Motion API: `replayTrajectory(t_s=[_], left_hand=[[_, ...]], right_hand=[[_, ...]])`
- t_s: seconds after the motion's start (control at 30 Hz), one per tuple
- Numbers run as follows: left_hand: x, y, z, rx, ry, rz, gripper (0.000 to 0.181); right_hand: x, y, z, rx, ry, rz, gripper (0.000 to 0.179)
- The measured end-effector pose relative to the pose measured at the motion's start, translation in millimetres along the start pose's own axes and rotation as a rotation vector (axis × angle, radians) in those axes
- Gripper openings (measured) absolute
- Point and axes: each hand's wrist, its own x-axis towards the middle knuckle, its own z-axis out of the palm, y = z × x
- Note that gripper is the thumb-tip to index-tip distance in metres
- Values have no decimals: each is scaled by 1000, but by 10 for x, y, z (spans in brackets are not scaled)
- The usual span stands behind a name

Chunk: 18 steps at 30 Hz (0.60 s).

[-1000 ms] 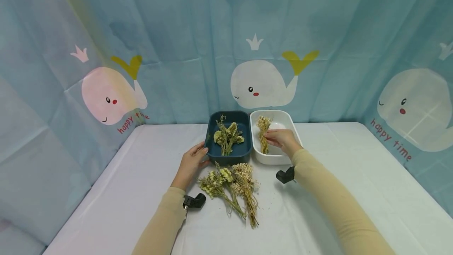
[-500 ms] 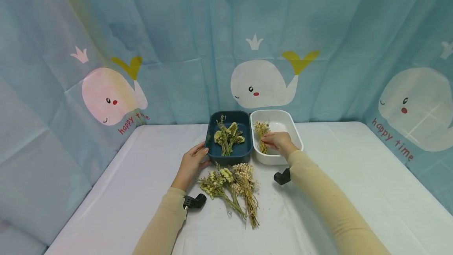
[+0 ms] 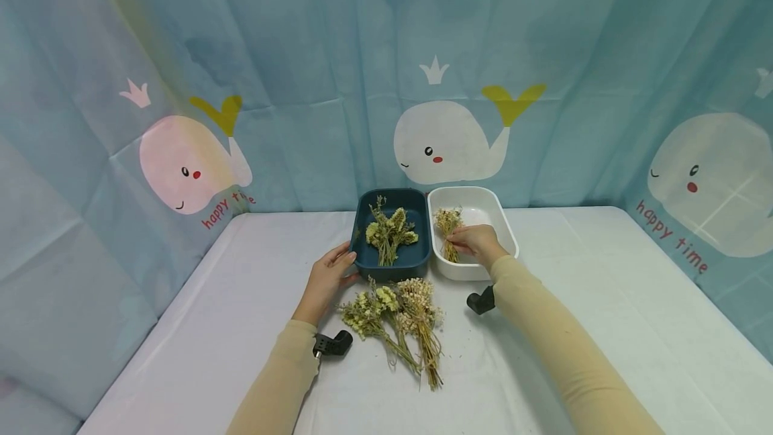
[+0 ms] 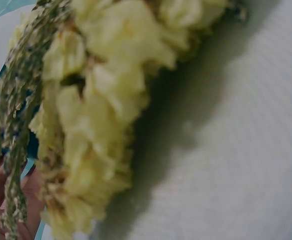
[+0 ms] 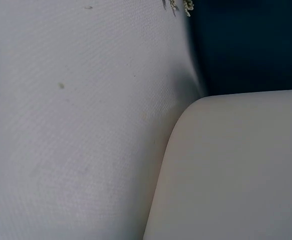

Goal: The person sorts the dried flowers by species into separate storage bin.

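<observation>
In the head view, my left hand (image 3: 326, 282) rests its fingertips against the near left corner of a dark blue bin (image 3: 359, 262). Inside that bin lies a bunch of dried yellow flowers (image 3: 391, 228). My right hand (image 3: 478, 243) pinches the stems of a small bunch of dried flowers (image 3: 448, 221), low inside the left part of a white bin (image 3: 504, 233). Its fingers do not show in the right wrist view, where the white bin's wall (image 5: 231, 160) fills the lower right. Yellow flower heads (image 4: 100, 110) cover much of the left wrist view, with part of the left hand (image 4: 15, 202) behind.
In front of the bins, more dried yellow flowers (image 3: 366, 314) lie beside a pale bunch with straw-coloured stems (image 3: 426, 341). The two bins stand side by side at the back of the white-covered table (image 3: 580, 301). A blue whale-print curtain (image 3: 302, 86) hangs behind.
My right hand has lowered the small dried bunch slightly toward the near left of the white bin, then stayed almost still. The left hand and the flowers on the table keep their places.
</observation>
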Motion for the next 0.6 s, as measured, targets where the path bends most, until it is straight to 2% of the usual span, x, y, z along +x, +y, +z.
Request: replayTrajectory(t_s=[0.23, 0.43, 0.6], left_hand=[[-9, 14, 8, 2, -2, 6, 56], [-12, 12, 12, -3, 1, 3, 55], [-11, 6, 8, -6, -3, 3, 56]], right_hand=[[21, 7, 3, 15, 8, 1, 43], [43, 30, 1, -16, 4, -5, 43], [10, 27, -14, -19, -14, -35, 44]])
